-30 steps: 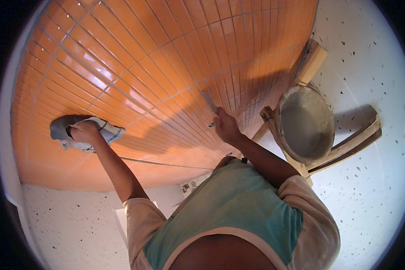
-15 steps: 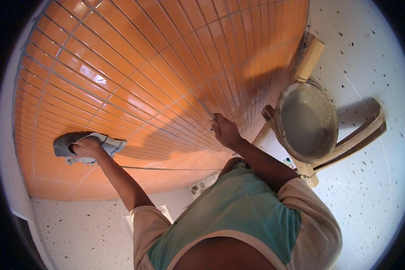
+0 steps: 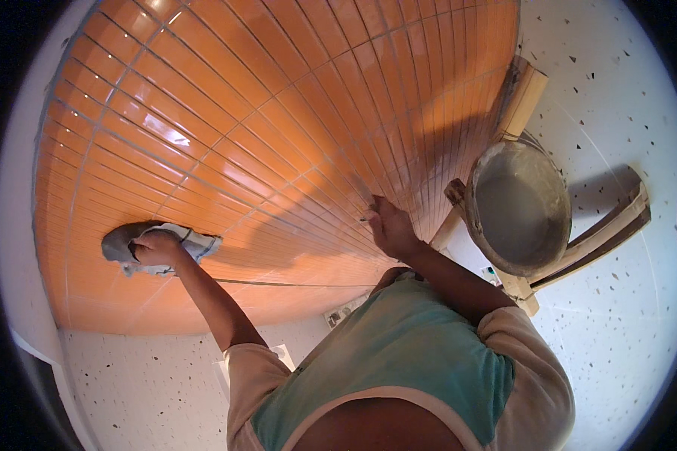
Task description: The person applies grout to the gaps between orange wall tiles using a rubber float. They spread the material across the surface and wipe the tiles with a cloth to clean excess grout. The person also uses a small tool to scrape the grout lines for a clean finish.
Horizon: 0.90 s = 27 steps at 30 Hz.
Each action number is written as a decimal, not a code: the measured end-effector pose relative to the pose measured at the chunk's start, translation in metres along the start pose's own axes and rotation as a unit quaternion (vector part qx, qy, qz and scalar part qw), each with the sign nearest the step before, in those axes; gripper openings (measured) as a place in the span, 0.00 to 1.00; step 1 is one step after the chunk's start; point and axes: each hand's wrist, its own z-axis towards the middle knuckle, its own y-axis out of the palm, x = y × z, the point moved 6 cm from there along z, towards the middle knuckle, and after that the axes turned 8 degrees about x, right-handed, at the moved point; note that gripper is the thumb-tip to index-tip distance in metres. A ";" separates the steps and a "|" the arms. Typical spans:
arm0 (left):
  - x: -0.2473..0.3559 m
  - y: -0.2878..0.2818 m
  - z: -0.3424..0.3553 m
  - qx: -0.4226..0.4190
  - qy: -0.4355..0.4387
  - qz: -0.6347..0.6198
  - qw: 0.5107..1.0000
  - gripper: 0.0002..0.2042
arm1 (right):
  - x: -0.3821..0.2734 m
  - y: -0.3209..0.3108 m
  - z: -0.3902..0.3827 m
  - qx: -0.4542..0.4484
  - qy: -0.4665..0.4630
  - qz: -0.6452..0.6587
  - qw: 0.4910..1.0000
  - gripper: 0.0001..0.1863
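My left hand (image 3: 156,248) is closed on a grey and white cloth (image 3: 195,242) with dark stripes, held against the orange tiled wall (image 3: 226,113). The cloth bunches out on both sides of my fingers. Farther right, my right hand (image 3: 393,229) is closed with its fingertips near the tiles. A thin, blurred, greyish thing seems to stick out from those fingers, too smeared to name. Grey joints run between the long, narrow, glossy tiles, and the shadow of my arm and body falls across them.
To the right, a round bucket (image 3: 515,210) of cloudy grey water rests by a wooden stand (image 3: 594,237). A wooden block (image 3: 523,101) leans beyond it. The speckled white surface (image 3: 617,113) lies on the right. A wall socket (image 3: 341,313) shows below the tiles.
The whole view has shifted slightly, so things sit a little farther right. My right hand has come slightly down along the tiles. My left hand keeps the cloth at nearly the same spot.
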 end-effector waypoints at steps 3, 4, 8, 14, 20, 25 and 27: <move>0.043 0.007 -0.040 -0.092 0.008 -0.112 0.989 0.16 | -0.013 -0.020 0.009 0.033 0.015 0.009 0.999 0.19; 0.062 0.014 -0.068 -0.153 -0.027 -0.205 0.966 0.16 | -0.021 -0.025 0.009 0.016 0.048 0.038 0.998 0.19; 0.194 0.012 -0.176 -0.350 0.189 -0.101 0.912 0.16 | -0.033 -0.028 0.017 0.011 0.093 0.060 0.994 0.18; 0.141 -0.045 -0.339 -0.526 0.273 -0.080 0.802 0.36 | -0.034 -0.053 0.002 0.032 0.031 0.000 0.999 0.17; 0.190 -0.006 -0.229 -0.373 0.252 -0.013 0.893 0.45 | -0.048 -0.092 -0.010 0.090 0.009 0.011 0.996 0.18; 0.247 0.029 -0.162 -0.406 0.142 -0.075 0.900 0.36 | -0.073 -0.111 0.009 0.132 -0.111 -0.016 0.985 0.19; 0.222 0.014 -0.213 -0.460 0.216 -0.080 0.857 0.28 | -0.077 -0.115 0.008 0.138 -0.097 -0.011 0.986 0.18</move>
